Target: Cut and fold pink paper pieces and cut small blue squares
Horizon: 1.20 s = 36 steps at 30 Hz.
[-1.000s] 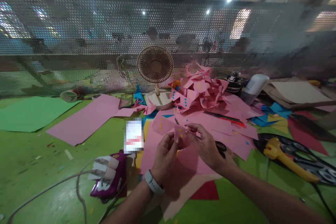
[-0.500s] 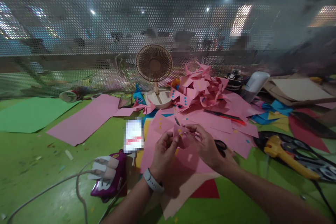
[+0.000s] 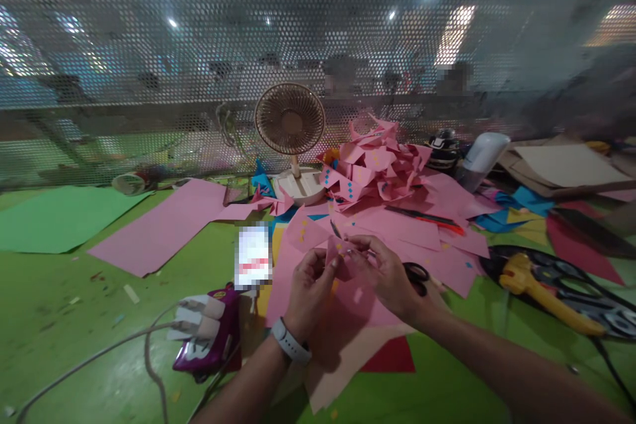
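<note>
Pink piece (image 3: 334,243) pinched in the left hand (image 3: 312,285)

A mesh screen (image 3: 199,73) stands far beyond the fingers, and a green table (image 3: 99,308) spreads below them. Pink sheets (image 3: 360,308) lie directly beneath the fingertips; a green sheet (image 3: 64,218) lies well off to their left. Past the fingers, slightly right, rises a folded-paper pile (image 3: 375,162), with a fan (image 3: 289,119) beside it to the left. A yellow glue gun (image 3: 551,305) lies well to their right, a purple pouch (image 3: 226,318) to their left, nearer the person.

The left thumb and fingers close on the piece; the right hand (image 3: 385,271) has its fingertips drawn together at the piece's right edge. Scissors (image 3: 426,272) show either side of the right hand; whether it holds them, I cannot tell. Small yellow marks (image 3: 340,247) dot the piece beside the left thumb.
</note>
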Each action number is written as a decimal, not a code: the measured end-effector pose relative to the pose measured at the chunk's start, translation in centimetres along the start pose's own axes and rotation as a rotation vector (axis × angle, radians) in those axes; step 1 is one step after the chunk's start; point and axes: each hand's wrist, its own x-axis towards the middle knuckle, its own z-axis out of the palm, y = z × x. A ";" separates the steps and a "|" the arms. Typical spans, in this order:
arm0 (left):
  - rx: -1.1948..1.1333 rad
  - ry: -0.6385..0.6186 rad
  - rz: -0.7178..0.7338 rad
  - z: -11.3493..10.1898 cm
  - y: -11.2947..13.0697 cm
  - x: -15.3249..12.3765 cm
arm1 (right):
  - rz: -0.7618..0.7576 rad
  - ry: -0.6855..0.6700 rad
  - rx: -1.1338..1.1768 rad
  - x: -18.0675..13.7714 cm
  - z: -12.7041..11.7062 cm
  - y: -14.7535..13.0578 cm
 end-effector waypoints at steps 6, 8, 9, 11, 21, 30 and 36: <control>-0.042 0.030 -0.004 0.1 -0.1 -0.1 | 0.018 0.007 0.029 0.1 0.2 -0.2; -0.056 0.045 -0.009 0.1 -0.3 -0.1 | 0.020 0.006 0.042 0.0 0.2 -0.3; -0.059 0.052 -0.014 0.1 -0.4 -0.1 | 0.023 0.005 0.047 0.0 0.2 -0.3; -0.058 0.061 -0.024 0.1 -0.6 -0.1 | 0.034 0.001 0.055 -0.1 0.3 -0.2; -0.089 0.013 -0.036 0.1 -0.6 0.0 | 0.054 0.013 0.098 0.1 0.2 0.2; -0.053 0.017 -0.040 0.3 -0.3 0.0 | 0.082 0.013 0.169 0.5 0.2 0.2; -0.095 0.034 -0.084 0.5 0.4 0.0 | 0.074 0.019 0.146 0.5 0.1 0.3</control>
